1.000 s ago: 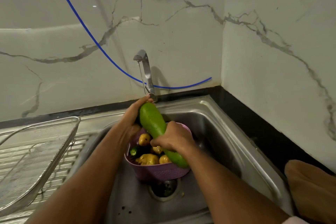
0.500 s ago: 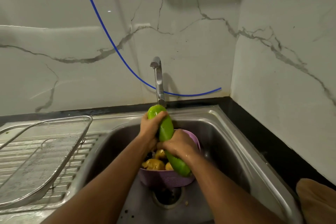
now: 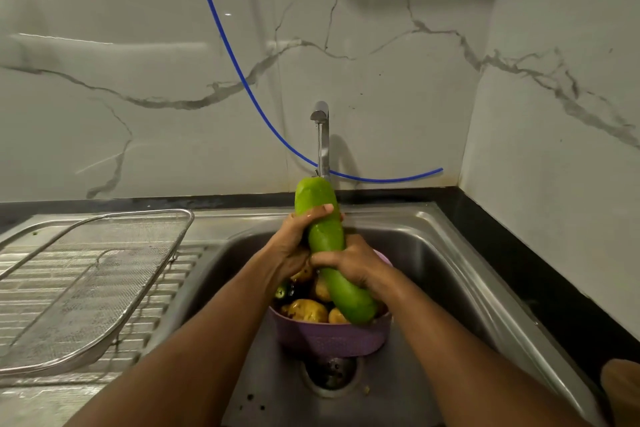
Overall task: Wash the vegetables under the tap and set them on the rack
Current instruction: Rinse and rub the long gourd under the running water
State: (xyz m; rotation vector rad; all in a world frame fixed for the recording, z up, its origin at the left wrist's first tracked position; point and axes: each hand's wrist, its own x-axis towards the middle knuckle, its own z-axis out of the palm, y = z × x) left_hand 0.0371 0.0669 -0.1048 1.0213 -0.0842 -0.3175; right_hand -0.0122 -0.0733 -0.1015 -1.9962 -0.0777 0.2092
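Both hands, the left hand (image 3: 294, 239) and the right hand (image 3: 349, 262), are clasping the long smooth green gourd (image 3: 327, 246) above the purple plastic basket (image 3: 332, 336), its tip under the steel tap (image 3: 322, 139); rotating it should rinse every side.

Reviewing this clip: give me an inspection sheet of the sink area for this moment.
Surface: steel sink with ribbed drainboard on its left.
Job's things: long green gourd tilted under the tap; purple basket of potatoes in the sink; wire rack on the drainboard holds nothing.
Clutter: brown object at the right edge, unidentifiable.
Grippers: left hand and right hand both grip the gourd.
Cables: blue tube along the wall.
Surroundings: marble-patterned wall.
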